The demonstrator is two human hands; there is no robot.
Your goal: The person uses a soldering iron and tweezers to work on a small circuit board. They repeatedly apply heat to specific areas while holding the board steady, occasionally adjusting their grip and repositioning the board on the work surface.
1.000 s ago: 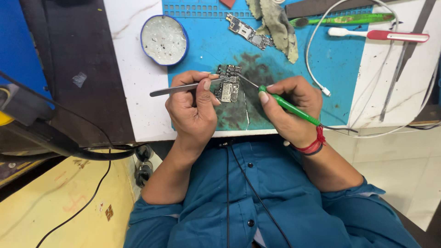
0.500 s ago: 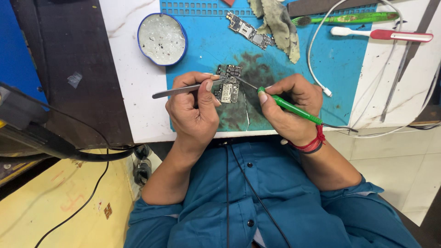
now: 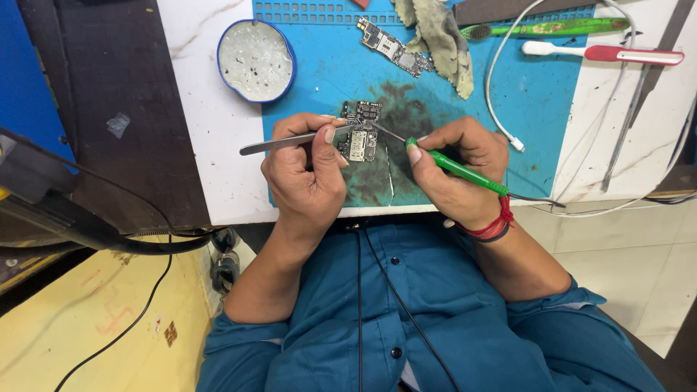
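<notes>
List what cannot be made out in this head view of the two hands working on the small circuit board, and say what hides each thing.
- Tweezers tip: too small to tell what it grips on the circuit board.
- Board's lower edge: covered by the left hand.
- Green-handled tool point: too fine to see where it touches; the right hand covers its handle.
- Second board: one end under the cloth.
- Green toothbrush: bristles blurred.

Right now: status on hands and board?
Left hand grips tweezers. Right hand holds green iron, tip on board. Nothing blocking.
</notes>
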